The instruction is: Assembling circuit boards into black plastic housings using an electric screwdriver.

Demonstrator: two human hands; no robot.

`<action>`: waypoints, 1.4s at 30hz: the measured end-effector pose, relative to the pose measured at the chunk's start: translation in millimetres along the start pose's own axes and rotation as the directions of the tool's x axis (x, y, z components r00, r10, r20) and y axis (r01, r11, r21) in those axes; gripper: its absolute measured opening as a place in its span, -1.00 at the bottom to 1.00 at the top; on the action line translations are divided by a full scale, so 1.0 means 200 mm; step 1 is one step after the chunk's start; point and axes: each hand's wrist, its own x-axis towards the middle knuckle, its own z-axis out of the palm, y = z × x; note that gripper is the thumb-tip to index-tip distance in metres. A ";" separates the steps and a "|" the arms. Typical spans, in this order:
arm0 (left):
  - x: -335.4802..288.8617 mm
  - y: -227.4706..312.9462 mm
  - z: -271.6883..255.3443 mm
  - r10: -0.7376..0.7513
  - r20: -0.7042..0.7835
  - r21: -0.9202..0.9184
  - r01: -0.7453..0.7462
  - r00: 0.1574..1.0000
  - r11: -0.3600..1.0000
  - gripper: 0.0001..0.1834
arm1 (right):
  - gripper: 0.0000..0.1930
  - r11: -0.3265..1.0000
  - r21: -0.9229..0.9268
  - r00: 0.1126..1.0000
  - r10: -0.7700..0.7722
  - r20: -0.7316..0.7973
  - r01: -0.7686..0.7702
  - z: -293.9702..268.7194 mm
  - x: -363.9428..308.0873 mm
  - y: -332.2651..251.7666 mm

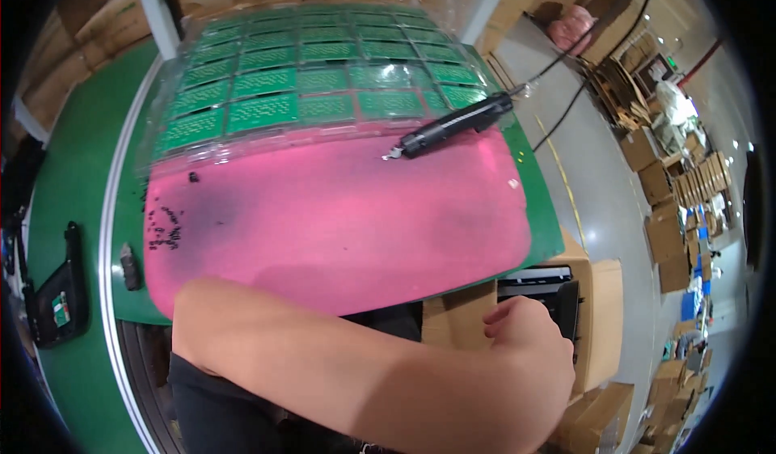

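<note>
My left forearm (283,345) crosses in front of me from the left, its elbow near the front edge of the pink mat (347,228). The left hand is out of sight, behind the right arm or below the picture. Low on the right, my right hand (529,333) hangs over an open cardboard box (602,316) at the bench's edge. Its fingers curl inward, and whatever they hold is hidden. Black plastic housings (558,300) show in the box just beside this hand. A black electric screwdriver (457,126) hangs by its cable over the mat's far right part.
Clear plastic trays of green circuit boards (263,110) stand behind the mat. Small black screws (167,232) lie scattered on its left. A dark slim tool (129,268) rests beside it. On the green bench at far left is a black housing (65,292). Cardboard boxes (667,244) line the aisle.
</note>
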 end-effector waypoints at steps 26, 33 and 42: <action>-0.91 -0.61 0.46 -0.632 -0.540 -0.356 0.529 0.557 0.770 -0.68 | -0.91 -0.263 0.166 -0.100 0.246 0.964 0.950 1.31 0.04 0.44; -1.06 -0.65 0.44 -0.716 -0.569 -0.327 0.687 0.405 0.649 -0.65 | -0.69 -0.554 -0.106 0.410 0.460 0.788 0.826 1.44 0.51 0.56; -0.99 -0.64 0.46 -0.697 -0.616 -0.300 0.709 0.367 0.638 -0.59 | -0.60 -0.518 0.019 0.292 0.512 0.808 0.855 1.40 0.57 0.56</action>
